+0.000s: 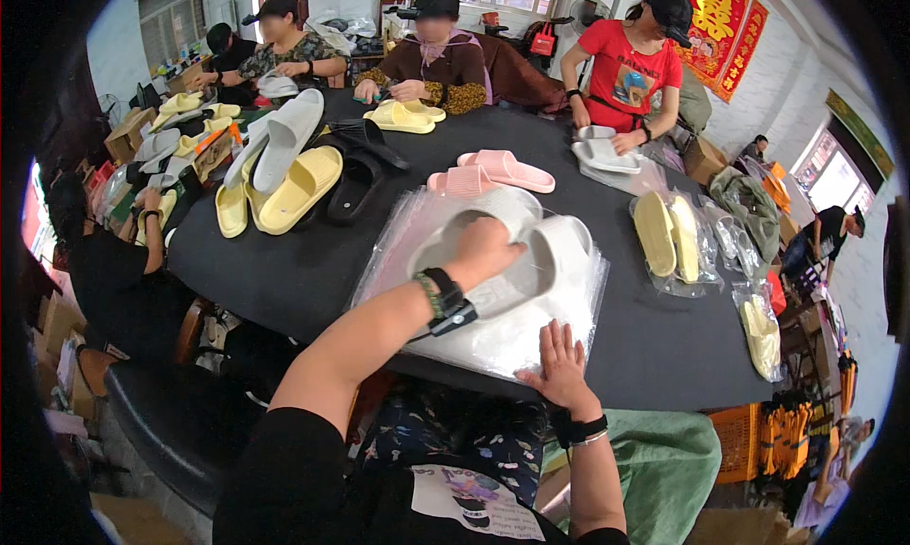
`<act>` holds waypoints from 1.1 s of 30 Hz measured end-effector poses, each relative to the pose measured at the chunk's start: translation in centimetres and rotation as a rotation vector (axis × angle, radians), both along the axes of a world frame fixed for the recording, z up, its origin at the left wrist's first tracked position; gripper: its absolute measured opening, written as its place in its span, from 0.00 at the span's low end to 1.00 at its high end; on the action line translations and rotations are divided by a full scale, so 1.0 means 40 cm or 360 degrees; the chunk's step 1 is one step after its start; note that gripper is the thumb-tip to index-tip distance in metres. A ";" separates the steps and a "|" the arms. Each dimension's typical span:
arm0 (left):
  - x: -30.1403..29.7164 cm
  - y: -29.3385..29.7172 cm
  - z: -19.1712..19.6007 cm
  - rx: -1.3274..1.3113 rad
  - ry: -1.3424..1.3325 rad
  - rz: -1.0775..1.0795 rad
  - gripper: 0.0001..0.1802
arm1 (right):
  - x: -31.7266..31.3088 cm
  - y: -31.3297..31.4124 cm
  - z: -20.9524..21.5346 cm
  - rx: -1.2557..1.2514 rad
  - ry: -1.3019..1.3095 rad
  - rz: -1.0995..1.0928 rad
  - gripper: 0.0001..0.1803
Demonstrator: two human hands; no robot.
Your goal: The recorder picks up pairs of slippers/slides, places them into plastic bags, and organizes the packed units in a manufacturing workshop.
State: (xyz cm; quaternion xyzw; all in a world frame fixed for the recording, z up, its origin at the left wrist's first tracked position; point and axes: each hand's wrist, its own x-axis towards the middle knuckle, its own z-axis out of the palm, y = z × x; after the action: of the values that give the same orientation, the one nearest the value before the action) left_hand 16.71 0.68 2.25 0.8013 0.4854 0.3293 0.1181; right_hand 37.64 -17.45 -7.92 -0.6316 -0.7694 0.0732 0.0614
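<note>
A pair of light grey slide slippers point(566, 251) lies on a stack of clear plastic bags point(455, 344) in front of me. My left hand point(485, 251) reaches across the left slipper of the pair, its fingers curled and closed at the slipper's inner edge. It covers part of the footbed, and the fingertips are partly hidden. Flat on the near right part of the bags rests my right hand point(559, 367), fingers stretched out and holding nothing. Just beyond the grey pair are pink slippers point(507, 170).
Yellow slippers point(301, 192), grey slippers point(289, 139) and black slippers point(358, 180) crowd the left of the dark table point(275, 280). Bagged yellow slippers point(668, 234) lie at right. Several people work around the table; one in red handles grey slippers point(605, 153). A black chair point(161, 431) stands at lower left.
</note>
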 end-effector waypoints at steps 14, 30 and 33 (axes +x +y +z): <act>0.073 0.079 -0.158 -0.0242 0.0173 0.0187 0.23 | 0.005 -0.006 0.009 -0.0037 0.0079 -0.0023 0.58; -0.362 0.104 -0.186 -0.0216 0.0242 0.0746 0.32 | -0.013 0.011 0.014 0.0035 0.0059 -0.0014 0.56; -0.386 0.062 -0.179 -0.0080 0.0142 0.0598 0.32 | -0.009 -0.005 0.026 -0.0012 0.0100 -0.0040 0.56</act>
State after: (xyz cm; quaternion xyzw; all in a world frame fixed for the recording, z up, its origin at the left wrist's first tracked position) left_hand 1.26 3.17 -4.91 0.7072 0.6392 0.2975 0.0531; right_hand 37.27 -17.66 -6.88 -0.6389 -0.7587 0.0951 0.0840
